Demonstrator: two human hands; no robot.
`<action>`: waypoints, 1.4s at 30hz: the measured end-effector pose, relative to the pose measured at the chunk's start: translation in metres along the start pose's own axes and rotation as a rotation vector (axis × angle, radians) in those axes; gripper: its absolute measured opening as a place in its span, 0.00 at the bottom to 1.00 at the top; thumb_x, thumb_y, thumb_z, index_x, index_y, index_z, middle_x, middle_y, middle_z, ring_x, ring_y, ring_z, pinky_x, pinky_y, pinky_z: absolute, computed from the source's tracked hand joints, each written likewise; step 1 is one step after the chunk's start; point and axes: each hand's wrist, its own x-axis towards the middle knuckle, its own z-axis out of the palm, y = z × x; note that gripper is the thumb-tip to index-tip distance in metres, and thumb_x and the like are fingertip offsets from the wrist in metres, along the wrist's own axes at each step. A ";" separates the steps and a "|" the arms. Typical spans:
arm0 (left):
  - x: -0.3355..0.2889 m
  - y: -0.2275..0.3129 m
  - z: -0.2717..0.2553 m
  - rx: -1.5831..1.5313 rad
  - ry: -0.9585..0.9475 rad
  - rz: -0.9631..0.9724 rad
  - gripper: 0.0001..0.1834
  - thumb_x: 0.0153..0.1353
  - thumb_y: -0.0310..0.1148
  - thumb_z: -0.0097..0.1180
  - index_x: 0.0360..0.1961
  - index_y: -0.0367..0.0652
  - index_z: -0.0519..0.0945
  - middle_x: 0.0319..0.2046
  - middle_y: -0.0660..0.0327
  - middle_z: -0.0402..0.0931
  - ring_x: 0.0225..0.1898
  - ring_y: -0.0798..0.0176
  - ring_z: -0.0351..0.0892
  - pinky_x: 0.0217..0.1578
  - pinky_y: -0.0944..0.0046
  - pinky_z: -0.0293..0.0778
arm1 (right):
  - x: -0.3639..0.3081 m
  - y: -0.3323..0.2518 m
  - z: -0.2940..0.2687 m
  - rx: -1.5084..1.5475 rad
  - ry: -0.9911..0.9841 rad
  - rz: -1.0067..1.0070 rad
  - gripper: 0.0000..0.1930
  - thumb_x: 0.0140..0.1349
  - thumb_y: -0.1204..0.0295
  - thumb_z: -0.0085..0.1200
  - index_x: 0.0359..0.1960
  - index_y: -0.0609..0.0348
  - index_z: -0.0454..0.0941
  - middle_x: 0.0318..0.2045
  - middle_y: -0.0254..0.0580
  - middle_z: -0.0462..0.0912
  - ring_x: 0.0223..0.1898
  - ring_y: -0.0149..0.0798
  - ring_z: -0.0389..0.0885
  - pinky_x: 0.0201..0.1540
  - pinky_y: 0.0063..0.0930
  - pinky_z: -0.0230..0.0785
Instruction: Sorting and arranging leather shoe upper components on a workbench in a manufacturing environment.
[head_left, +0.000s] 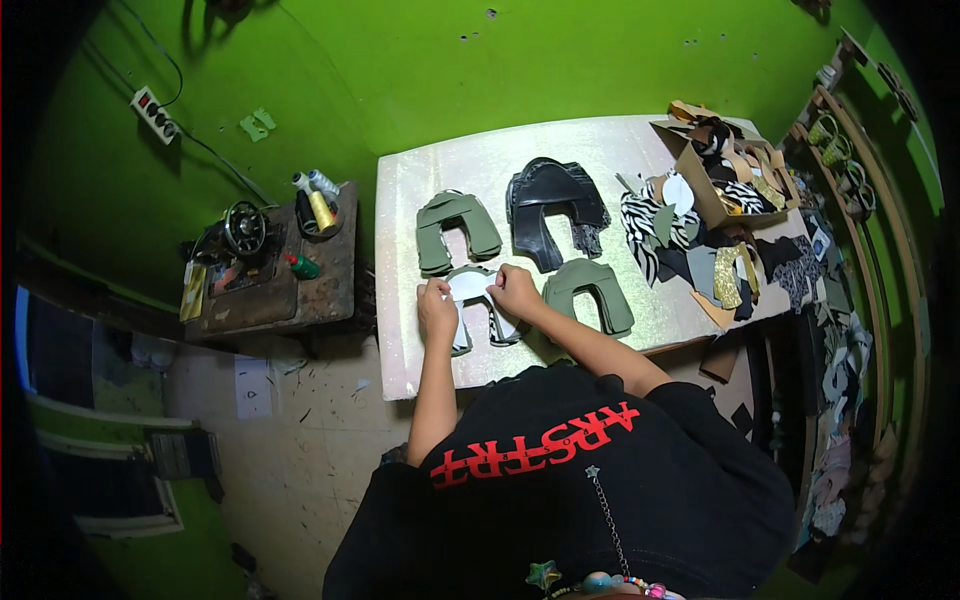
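Observation:
Both hands meet over the front-left stack on the table. My left hand (437, 308) pinches the left side of a white curved piece (474, 284), and my right hand (514, 292) has its fingers closed on the right side. Beneath it lies a stack of U-shaped cut pieces (505, 329), some with black-and-white edges; my hands partly hide it. Just behind is an olive-green stack of U-shaped pieces (430, 245). A second olive-green stack (612, 310) lies to the right, beside my right forearm. Farther back sits a taller black stack (540, 182) of similar shape.
The pale table (400, 180) stands against a green wall. At its right are loose fabric scraps (640, 235) and a cardboard box (705, 190) full of offcuts. On the left, a sewing machine table (270, 305) holds thread spools (322, 212). Shelving (880, 330) lines the right wall.

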 end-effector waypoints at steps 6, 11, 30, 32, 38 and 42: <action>0.003 0.028 0.012 -0.067 0.003 0.091 0.05 0.42 0.20 0.49 0.22 0.39 0.73 0.25 0.56 0.65 0.29 0.56 0.67 0.33 0.62 0.65 | -0.009 0.009 -0.017 0.240 -0.054 0.000 0.07 0.46 0.74 0.56 0.22 0.64 0.73 0.17 0.35 0.74 0.20 0.26 0.70 0.25 0.21 0.65; 0.017 0.059 0.029 -0.137 0.090 0.225 0.06 0.41 0.19 0.48 0.23 0.38 0.73 0.27 0.56 0.66 0.27 0.59 0.67 0.33 0.64 0.66 | -0.018 0.019 -0.054 0.417 -0.073 -0.002 0.04 0.53 0.76 0.52 0.28 0.64 0.71 0.19 0.28 0.71 0.23 0.19 0.65 0.26 0.15 0.61; -0.040 0.221 0.194 -0.407 -0.519 0.442 0.11 0.41 0.15 0.45 0.28 0.36 0.74 0.31 0.56 0.69 0.30 0.62 0.71 0.30 0.69 0.68 | -0.070 0.179 -0.314 0.584 0.731 0.277 0.03 0.54 0.78 0.50 0.30 0.60 0.72 0.21 0.28 0.71 0.20 0.20 0.68 0.23 0.14 0.63; -0.045 0.231 0.209 -0.357 -0.553 0.582 0.13 0.40 0.14 0.45 0.29 0.36 0.74 0.34 0.54 0.70 0.35 0.57 0.72 0.37 0.66 0.68 | -0.078 0.200 -0.332 0.335 0.801 0.242 0.02 0.54 0.78 0.50 0.30 0.61 0.72 0.19 0.26 0.70 0.19 0.19 0.66 0.21 0.13 0.60; -0.053 0.255 0.238 -0.021 -0.562 0.628 0.20 0.37 0.13 0.48 0.33 0.42 0.78 0.39 0.55 0.70 0.40 0.49 0.70 0.41 0.58 0.68 | -0.095 0.227 -0.373 -0.033 0.849 0.264 0.08 0.47 0.81 0.50 0.32 0.62 0.73 0.26 0.38 0.72 0.27 0.31 0.71 0.29 0.21 0.64; -0.048 0.255 0.243 0.067 -0.491 0.596 0.12 0.37 0.17 0.55 0.26 0.44 0.78 0.34 0.57 0.71 0.36 0.52 0.70 0.36 0.58 0.69 | -0.103 0.238 -0.396 -0.108 0.813 0.326 0.14 0.45 0.84 0.47 0.36 0.61 0.72 0.33 0.44 0.70 0.36 0.41 0.69 0.39 0.31 0.64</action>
